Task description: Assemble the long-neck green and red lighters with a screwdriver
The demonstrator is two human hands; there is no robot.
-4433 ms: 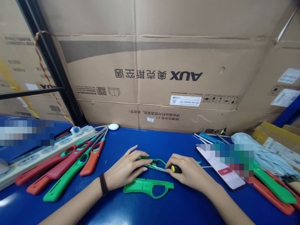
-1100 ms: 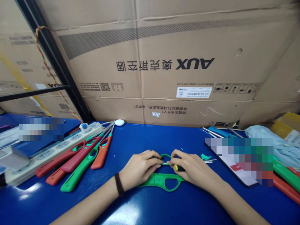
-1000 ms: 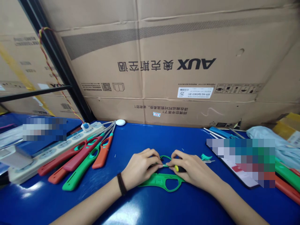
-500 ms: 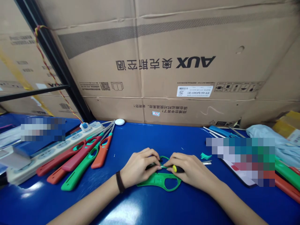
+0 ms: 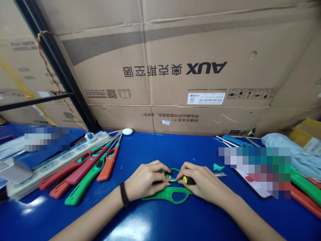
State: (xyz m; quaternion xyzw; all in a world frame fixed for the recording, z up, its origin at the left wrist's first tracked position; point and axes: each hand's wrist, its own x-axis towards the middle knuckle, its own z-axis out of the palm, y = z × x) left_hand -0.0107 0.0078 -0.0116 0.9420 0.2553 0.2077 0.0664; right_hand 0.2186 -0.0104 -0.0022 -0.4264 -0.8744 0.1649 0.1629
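My left hand is closed on a green lighter casing half, whose loop shows beyond the fingertips. Small parts inside it are mostly covered by the fingers. Tucked in my right hand is a small screwdriver with a black and yellow handle; its tip cannot be made out. The right fingertips reach the edge of the held casing half. Another green casing half lies on the blue table just below both hands, its trigger loop toward the right.
Several red, orange and green long lighters lie at left against a white power strip. To the right are a teal trigger piece, a small metal piece and more lighters. A cardboard box stands behind; a white oval object sits before it.
The right fingertips have drawn slightly away from the left ones, so more of the held casing half shows between them. The view has shifted a little.
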